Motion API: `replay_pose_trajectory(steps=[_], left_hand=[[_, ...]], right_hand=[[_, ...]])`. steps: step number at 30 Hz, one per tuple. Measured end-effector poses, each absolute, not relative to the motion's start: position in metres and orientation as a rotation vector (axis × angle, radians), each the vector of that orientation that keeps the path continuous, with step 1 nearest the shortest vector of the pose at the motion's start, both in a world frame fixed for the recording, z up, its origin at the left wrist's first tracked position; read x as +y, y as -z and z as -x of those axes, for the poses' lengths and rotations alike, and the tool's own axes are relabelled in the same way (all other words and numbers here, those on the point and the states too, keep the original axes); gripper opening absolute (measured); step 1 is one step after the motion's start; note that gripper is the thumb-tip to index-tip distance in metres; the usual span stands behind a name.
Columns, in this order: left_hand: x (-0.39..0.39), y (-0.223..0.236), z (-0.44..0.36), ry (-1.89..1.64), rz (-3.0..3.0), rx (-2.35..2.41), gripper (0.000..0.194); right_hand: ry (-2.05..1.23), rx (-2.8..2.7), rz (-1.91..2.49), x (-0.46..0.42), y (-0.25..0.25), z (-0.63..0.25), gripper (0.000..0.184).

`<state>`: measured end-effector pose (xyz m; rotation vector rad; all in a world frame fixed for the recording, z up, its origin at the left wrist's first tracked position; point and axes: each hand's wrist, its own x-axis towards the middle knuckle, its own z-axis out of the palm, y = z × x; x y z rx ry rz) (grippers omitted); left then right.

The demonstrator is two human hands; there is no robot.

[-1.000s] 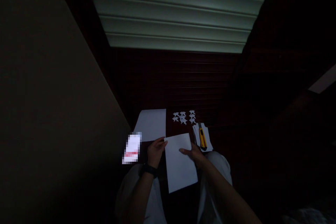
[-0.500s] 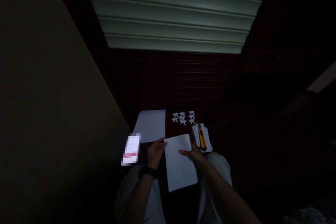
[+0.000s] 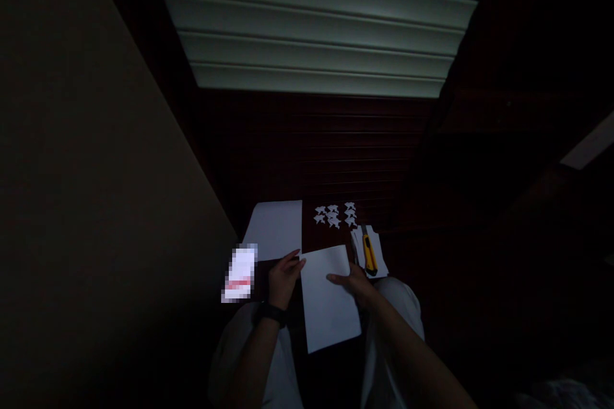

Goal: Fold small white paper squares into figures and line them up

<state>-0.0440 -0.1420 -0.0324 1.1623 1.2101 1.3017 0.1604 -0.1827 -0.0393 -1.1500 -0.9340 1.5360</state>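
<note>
Sheet of white paper [image 3: 330, 307] is sitting at lower center of frame. Right hand [image 3: 355, 284] is gripping its right edge, thumb lying on top. Left hand [image 3: 283, 280] is keeping fingers narrow at the upper-left corner; can't tell if they're pinching it. Yellow cutter [image 3: 369, 253] is lying on paper stack [image 3: 380, 245], right of center. Small paper cutouts [image 3: 332, 209] are lying above the sheet, second sheet [image 3: 278, 227] left of them.

The paper [image 3: 330, 307] lies between the left hand [image 3: 283, 281] and the right hand [image 3: 357, 284]. Beyond it, leftward, lies a sheet [image 3: 275, 230] – a blurred item [image 3: 241, 271] at its near-left corner. Right of the sheet sit the cutouts [image 3: 333, 216]; nearer and further right – the cutter [image 3: 369, 255], on a stack [image 3: 380, 254].
</note>
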Motion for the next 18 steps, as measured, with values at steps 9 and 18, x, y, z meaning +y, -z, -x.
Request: replay_pose_trajectory(steps=[9, 18], left_hand=[[-0.1430, 0.0309, 0.0445, -1.302, -1.150, 1.217, 0.051], [-0.1408, 0.0345, 0.0465, -1.279, -1.172, 1.220, 0.047]], right_hand=[[-1.548, -0.918, 1.151, -0.1823, 0.0387, -0.1600, 0.055], [-1.533, -0.910, 1.169, -0.1823, 0.0372, -0.1601, 0.058]])
